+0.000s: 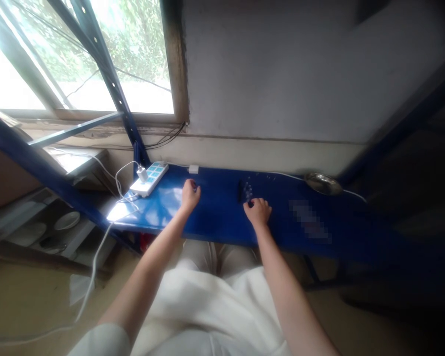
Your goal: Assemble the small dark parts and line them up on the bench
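Observation:
Over the blue table (pixel 218 212), my left hand (pixel 190 195) is closed, thumb and fingers curled together; whatever is between them is too small to name. My right hand (pixel 257 211) is curled, with thumb and fingertips drawn together beside a group of small clear pieces (pixel 247 190). Whether it holds one of them cannot be made out. A thin dark object (pixel 240 191) lies just left of the clear pieces. A few more tiny clear bits (pixel 270 177) are scattered toward the back edge.
A white power strip (pixel 150 180) with a plugged-in charger (pixel 142 174) sits at the table's left end. A small white block (pixel 193 169) lies at the back edge. A shiny metal dish (pixel 323 183) stands at the back right. Blue metal posts (pixel 113 84) rise at the left.

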{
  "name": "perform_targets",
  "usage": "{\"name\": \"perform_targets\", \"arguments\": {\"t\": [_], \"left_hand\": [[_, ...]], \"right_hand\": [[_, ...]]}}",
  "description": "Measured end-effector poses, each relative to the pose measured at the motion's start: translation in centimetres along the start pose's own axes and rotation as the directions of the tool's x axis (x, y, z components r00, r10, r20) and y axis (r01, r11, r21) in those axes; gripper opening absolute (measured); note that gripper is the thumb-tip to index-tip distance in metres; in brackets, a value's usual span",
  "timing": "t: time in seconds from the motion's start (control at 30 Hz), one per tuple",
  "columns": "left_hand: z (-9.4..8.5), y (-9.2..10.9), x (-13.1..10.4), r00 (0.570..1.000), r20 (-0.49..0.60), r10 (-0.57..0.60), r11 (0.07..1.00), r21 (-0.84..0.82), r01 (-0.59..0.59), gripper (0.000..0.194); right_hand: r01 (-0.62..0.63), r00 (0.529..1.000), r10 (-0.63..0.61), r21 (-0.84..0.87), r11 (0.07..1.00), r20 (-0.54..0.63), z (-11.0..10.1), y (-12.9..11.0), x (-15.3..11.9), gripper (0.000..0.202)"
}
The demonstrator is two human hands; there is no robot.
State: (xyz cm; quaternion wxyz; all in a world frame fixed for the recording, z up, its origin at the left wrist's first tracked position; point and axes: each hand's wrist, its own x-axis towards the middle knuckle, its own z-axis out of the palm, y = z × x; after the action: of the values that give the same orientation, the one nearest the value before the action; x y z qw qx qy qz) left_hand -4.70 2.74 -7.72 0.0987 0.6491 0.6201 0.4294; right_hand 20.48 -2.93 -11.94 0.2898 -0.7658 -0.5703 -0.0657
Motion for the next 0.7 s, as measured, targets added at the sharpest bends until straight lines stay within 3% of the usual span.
{"name": "perform_targets", "arguments": {"t": [0.1,0.2,0.27,0.4,0.57,0.7], "left_hand": [[0.8,2.4,-2.6,0.952,-0.006,0.306,0.951,-0.044,-0.306,0.027],[1.8,4.9,-4.9,0.836,0.186,0.517,0.852,-0.019,-0.523,0.038],[2.5,6.3,-5.9,0.784,0.327,0.527,0.821,0.042,-0.570,0.047],[4.1,7.9,-7.0,0.745,0.483,0.460,0.795,0.150,-0.588,0.055],[5.8,8.2,-6.8,0.748,0.520,0.412,0.784,0.215,-0.582,0.052],[6.0,8.3,-6.1,0.751,0.506,0.425,0.774,0.227,-0.591,0.042]], "right_hand": [[0.026,1.000,-0.026,-0.019,0.999,0.012,0.2,0.2,0.1,0.028],[0.039,0.999,-0.037,-0.042,0.998,0.029,0.5,0.3,0.2,0.027],[0.051,0.998,-0.049,-0.053,0.997,0.037,0.6,0.4,0.2,0.026],[0.071,0.997,-0.069,-0.057,0.996,0.029,0.8,0.6,0.3,0.026],[0.067,0.997,-0.065,-0.058,0.996,0.035,0.7,0.6,0.4,0.023],[0.064,0.997,-0.062,-0.061,0.996,0.044,0.6,0.5,0.4,0.023]]}}
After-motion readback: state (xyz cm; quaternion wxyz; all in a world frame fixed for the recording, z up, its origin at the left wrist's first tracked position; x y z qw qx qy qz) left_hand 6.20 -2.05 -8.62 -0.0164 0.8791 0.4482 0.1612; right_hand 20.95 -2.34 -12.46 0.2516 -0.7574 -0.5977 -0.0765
